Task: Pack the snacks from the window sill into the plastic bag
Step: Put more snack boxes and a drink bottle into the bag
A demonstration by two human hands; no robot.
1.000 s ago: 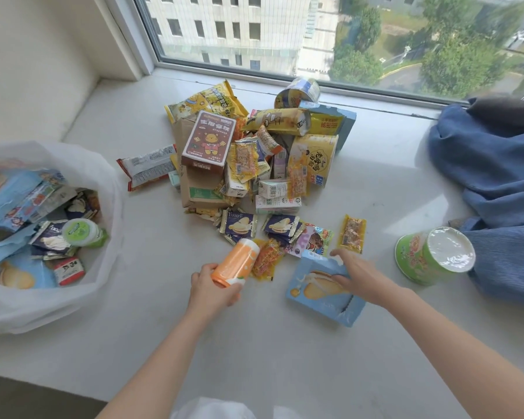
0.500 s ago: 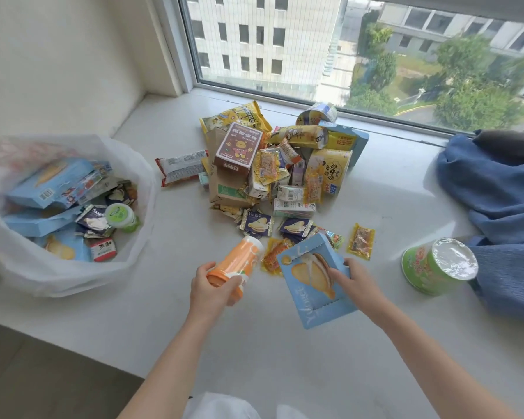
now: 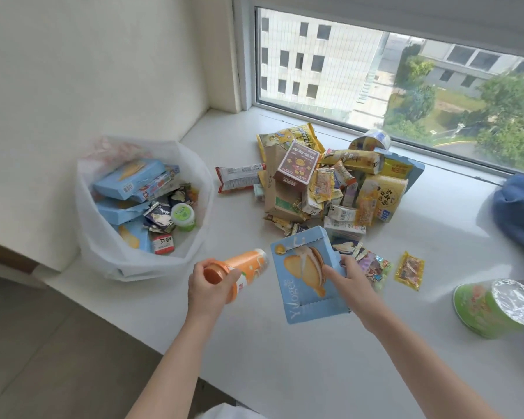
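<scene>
Both hands are loaded and lifted off the window sill, so the step in hand is the carry to the plastic bag, which stands open at the sill's end beside the wall. The left hand has its fingers wrapped shut around the orange tube, nearer the bag; the right hand pinches the edge of the blue biscuit box, further from it. To do this well, I would let the tube go in first, low over the bag's mouth, then slide the box in flat on top of the blue boxes already there (a drop from height could tip the soft bag). The snack pile, beyond the box from the bag, is still large.
</scene>
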